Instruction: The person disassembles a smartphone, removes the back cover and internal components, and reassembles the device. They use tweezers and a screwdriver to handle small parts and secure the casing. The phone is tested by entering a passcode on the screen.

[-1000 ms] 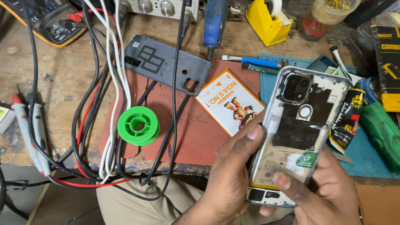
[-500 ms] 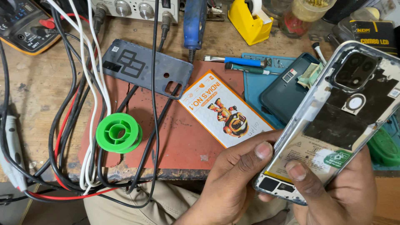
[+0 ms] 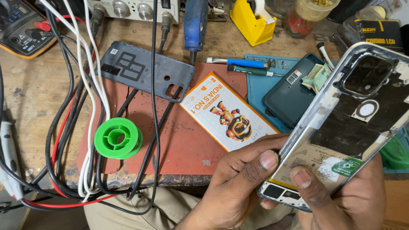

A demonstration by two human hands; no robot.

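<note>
Both my hands hold an opened smartphone (image 3: 341, 127) with its back cover off, at the lower right, tilted up to the right. My left hand (image 3: 238, 179) grips its lower left edge, thumb pressed on the frame. My right hand (image 3: 341, 196) cradles it from below, thumb on the bottom of the battery area. The phone's grey back cover (image 3: 145, 70) lies on the brown mat (image 3: 170, 145), inner side up. An orange and white flat package (image 3: 226, 111) lies next to it on the mat.
A green solder spool (image 3: 118, 138) and a bundle of black, white and red cables (image 3: 81, 127) are at left. A dark teal phone case (image 3: 294, 96), two screwdrivers (image 3: 243, 64), a blue soldering tool (image 3: 195, 21), a yellow tape dispenser (image 3: 253, 21) and a multimeter (image 3: 21, 30) sit farther back.
The phone has swung to the right and closer to the camera, tilting more. Both hands kept their grip. The view shifted so the bench items slid left.
</note>
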